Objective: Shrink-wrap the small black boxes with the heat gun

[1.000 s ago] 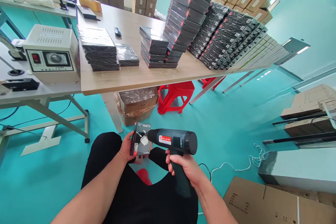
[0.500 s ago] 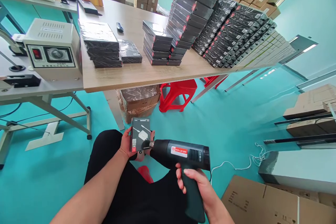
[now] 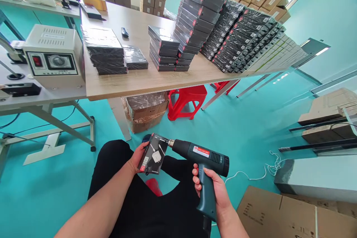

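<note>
My left hand grips the left edge of a small black box with a white charger and cable printed on its face. The box tilts to the right above my lap. Wrapped around the handle of a dark green heat gun is my right hand. The heat gun's metal nozzle points left, close by the upper right edge of the box; whether they touch I cannot tell.
A wooden table ahead carries film-wrapped box stacks and a tall pile of black boxes. Left stands a beige machine with a dial. Under the table are a carton and a red stool. Cardboard lies lower right.
The box has turned clockwise and shifted slightly right in my left hand. My right hand has moved the heat gun a little right, its nozzle now higher, at the box's upper right edge.
</note>
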### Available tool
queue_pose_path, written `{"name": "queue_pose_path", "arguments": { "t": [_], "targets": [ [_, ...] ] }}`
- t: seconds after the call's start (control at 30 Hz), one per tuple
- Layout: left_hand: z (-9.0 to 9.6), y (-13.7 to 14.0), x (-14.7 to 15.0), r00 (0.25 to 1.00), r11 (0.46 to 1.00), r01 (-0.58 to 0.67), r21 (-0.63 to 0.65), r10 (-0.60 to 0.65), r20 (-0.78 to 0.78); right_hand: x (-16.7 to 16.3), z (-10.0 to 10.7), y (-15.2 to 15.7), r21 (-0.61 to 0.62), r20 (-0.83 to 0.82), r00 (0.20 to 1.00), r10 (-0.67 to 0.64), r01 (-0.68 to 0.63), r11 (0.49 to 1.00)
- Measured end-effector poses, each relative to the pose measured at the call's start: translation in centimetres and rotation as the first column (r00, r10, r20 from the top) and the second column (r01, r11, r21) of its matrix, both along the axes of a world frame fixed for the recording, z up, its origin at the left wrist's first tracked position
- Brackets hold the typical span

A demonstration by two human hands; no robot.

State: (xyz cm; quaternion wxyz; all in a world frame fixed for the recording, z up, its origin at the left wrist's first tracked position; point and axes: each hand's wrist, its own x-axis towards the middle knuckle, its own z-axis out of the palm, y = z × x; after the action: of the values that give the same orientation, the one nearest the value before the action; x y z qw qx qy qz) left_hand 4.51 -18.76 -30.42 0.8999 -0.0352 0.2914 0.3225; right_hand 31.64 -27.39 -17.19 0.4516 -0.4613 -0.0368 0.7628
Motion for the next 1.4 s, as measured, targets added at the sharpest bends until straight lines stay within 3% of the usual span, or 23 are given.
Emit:
{"name": "queue_pose_path", "arguments": {
  "t": [0.23, 0.33, 0.43, 0.5, 0.53, 0.63, 0.7, 0.77, 0.83, 0.87, 0.9, 0.93, 1.0, 1.07, 1.1, 1.2, 1.23, 1.27, 1.37, 1.4],
  "targets": [
    [-0.2, -0.2, 0.3, 0.998, 0.999, 0.049, 0.002, -0.049, -0.028, -1.7, 0.1, 1.6, 0.067, 0.100, 0.994, 0.048, -0.055, 0.996],
    [0.0, -0.3, 0.5, 0.998, 0.999, 0.049, 0.009, -0.049, -0.026, -2.8, 1.4, 2.0, 0.163, 0.241, 0.957, 0.161, -0.203, 0.966],
    [0.3, -0.3, 0.5, 0.998, 0.999, 0.054, 0.005, -0.053, -0.022, -3.3, 3.0, 2.0, 0.161, 0.386, 0.814, 0.435, -0.523, 0.837],
    [0.4, -0.3, 0.3, 0.998, 0.998, 0.062, 0.004, -0.062, -0.029, -3.6, 3.8, 2.1, 0.130, 0.434, 0.714, 0.550, -0.654, 0.745],
    [0.3, -0.3, 0.3, 0.997, 0.998, 0.061, 0.003, -0.061, -0.037, -3.8, 4.0, 2.3, 0.122, 0.458, 0.698, 0.551, -0.663, 0.739],
    [0.0, -0.3, 0.0, 0.998, 0.999, 0.048, 0.000, -0.048, -0.048, -4.5, 4.3, 2.9, 0.118, 0.557, 0.732, 0.393, -0.538, 0.835],
    [-0.2, -0.3, -0.1, 0.997, 0.998, 0.060, 0.002, -0.060, -0.051, -4.8, 4.3, 2.9, 0.118, 0.586, 0.727, 0.358, -0.514, 0.850],
    [-0.3, -0.1, -0.1, 0.997, 0.999, 0.051, 0.015, -0.050, -0.058, -4.7, 4.4, 2.4, 0.105, 0.569, 0.663, 0.487, -0.646, 0.756],
    [-0.3, 0.0, 0.0, 0.999, 1.000, 0.004, 0.026, -0.003, -0.050, -4.4, 4.5, 1.7, 0.084, 0.544, 0.535, 0.646, -0.801, 0.593],
    [-0.4, 0.0, 0.0, 0.999, 0.999, -0.024, 0.028, 0.025, -0.040, -4.2, 4.5, 1.4, 0.074, 0.540, 0.491, 0.684, -0.837, 0.542],
    [-0.4, 0.1, 0.0, 0.999, 0.999, -0.042, 0.026, 0.043, -0.032, -4.1, 4.5, 1.2, 0.072, 0.539, 0.487, 0.687, -0.839, 0.539],
    [-0.4, 0.1, 0.1, 0.998, 0.999, -0.046, 0.022, 0.046, -0.031, -4.1, 4.4, 1.1, 0.078, 0.537, 0.525, 0.660, -0.810, 0.581],
    [-0.5, 0.1, 0.0, 0.999, 0.999, -0.030, 0.012, 0.030, -0.038, -4.3, 4.4, 1.2, 0.110, 0.534, 0.653, 0.537, -0.683, 0.722],
    [-0.6, 0.0, 0.0, 0.999, 1.000, -0.011, -0.002, 0.011, -0.041, -4.5, 4.6, 1.5, 0.133, 0.538, 0.710, 0.454, -0.603, 0.787],
    [-0.6, 0.0, -0.1, 0.999, 1.000, -0.008, -0.005, 0.008, -0.034, -4.6, 4.7, 1.5, 0.129, 0.547, 0.693, 0.469, -0.624, 0.771],
    [-0.6, 0.1, -0.1, 0.999, 0.999, -0.033, 0.007, 0.033, -0.007, -4.7, 5.0, 1.4, 0.065, 0.581, 0.524, 0.623, -0.793, 0.606],
    [-0.6, 0.1, -0.1, 0.999, 0.999, -0.033, 0.011, 0.033, -0.001, -4.7, 5.0, 1.2, 0.051, 0.593, 0.489, 0.640, -0.816, 0.576],
    [-0.5, 0.1, 0.0, 1.000, 1.000, -0.029, 0.011, 0.029, -0.002, -4.7, 5.0, 1.1, 0.055, 0.604, 0.494, 0.625, -0.809, 0.586],
    [-0.5, 0.1, 0.0, 0.999, 1.000, -0.021, 0.003, 0.021, -0.027, -4.7, 5.0, 0.8, 0.126, 0.607, 0.620, 0.498, -0.694, 0.709],
    [-0.5, 0.1, 0.0, 0.999, 1.000, -0.026, 0.007, 0.026, -0.031, -4.8, 4.9, 0.8, 0.137, 0.594, 0.636, 0.493, -0.684, 0.717]
  ]
}}
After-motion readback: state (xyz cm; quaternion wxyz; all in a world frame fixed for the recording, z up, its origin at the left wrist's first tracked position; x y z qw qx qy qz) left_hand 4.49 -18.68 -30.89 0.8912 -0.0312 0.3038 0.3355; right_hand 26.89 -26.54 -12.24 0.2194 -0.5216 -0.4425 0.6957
